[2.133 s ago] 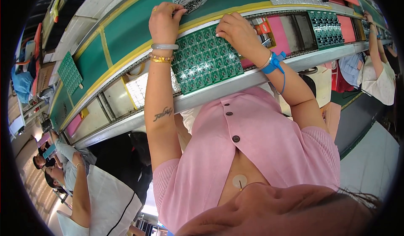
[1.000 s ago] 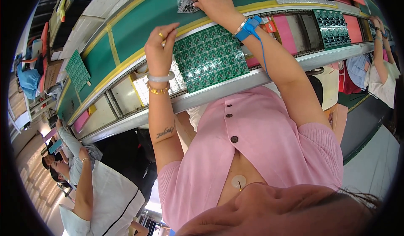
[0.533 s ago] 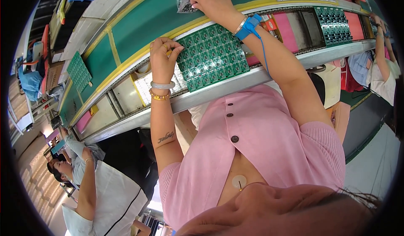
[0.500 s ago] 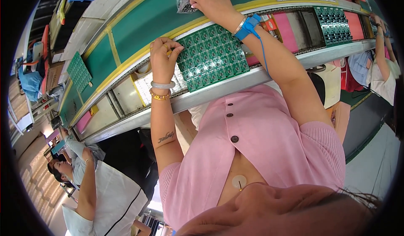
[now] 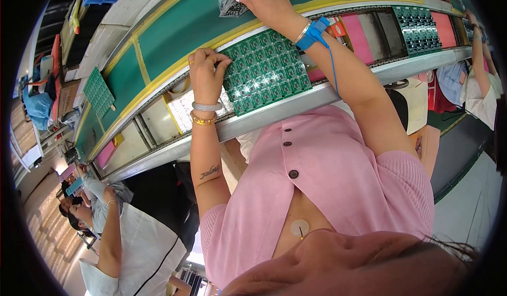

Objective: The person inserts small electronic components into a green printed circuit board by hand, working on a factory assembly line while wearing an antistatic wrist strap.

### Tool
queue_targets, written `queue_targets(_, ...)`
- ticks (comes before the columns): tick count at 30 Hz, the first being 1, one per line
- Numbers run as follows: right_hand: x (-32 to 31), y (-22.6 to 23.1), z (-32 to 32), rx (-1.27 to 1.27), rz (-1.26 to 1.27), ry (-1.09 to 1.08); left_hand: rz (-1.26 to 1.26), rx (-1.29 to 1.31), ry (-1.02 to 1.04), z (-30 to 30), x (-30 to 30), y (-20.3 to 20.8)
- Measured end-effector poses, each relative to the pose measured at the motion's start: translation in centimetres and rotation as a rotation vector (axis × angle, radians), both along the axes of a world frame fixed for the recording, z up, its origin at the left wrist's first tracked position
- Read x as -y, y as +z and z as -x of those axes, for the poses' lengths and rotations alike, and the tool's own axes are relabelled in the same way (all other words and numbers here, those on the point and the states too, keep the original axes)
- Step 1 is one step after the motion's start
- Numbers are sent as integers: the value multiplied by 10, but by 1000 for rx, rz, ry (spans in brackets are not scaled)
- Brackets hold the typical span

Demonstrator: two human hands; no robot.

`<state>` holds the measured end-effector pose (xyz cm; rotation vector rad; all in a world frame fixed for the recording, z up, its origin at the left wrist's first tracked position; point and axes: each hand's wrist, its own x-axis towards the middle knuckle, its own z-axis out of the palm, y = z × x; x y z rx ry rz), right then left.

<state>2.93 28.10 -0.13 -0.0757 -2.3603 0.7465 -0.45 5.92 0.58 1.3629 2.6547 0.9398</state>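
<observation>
A green circuit-board panel (image 5: pixel 266 74) with rows of small identical boards lies on the conveyor rails in front of me. Beside its left edge is my left hand (image 5: pixel 207 77), thumb and fingertips pinched together; anything between them is too small to see. At the far side, my right hand (image 5: pixel 266 6) has its fingers curled at a clear plastic bag (image 5: pixel 230 3) of small dark parts. What those fingertips grip is hidden. A blue wrist strap (image 5: pixel 312 34) with a cord is around my right wrist.
A second green panel (image 5: pixel 99 91) leans at the left of the green worktop (image 5: pixel 179 40). Further right along the rails sit a populated board (image 5: pixel 417 30) and pink sheets (image 5: pixel 357 40). The metal rail (image 5: pixel 369 79) runs close before me. Co-workers are at both sides.
The bag and my right hand have shifted slightly left. My left hand stays pinched at the panel's edge, almost unmoved.
</observation>
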Motion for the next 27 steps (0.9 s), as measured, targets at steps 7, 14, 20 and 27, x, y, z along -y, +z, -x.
queue_targets(7,-1,2,-3,42,32,-16,-17,-15,-12,-2,1,6)
queue_targets(14,-4,22,-28,-59,24,35,-159,-5,9,18,-16,35)
queue_targets(20,6,36,-61,322,484,150,-177,-226,-79,43,-71,10)
queue_targets(27,8,9,-93,364,430,164,-109,-236,-10,50,-83,-11)
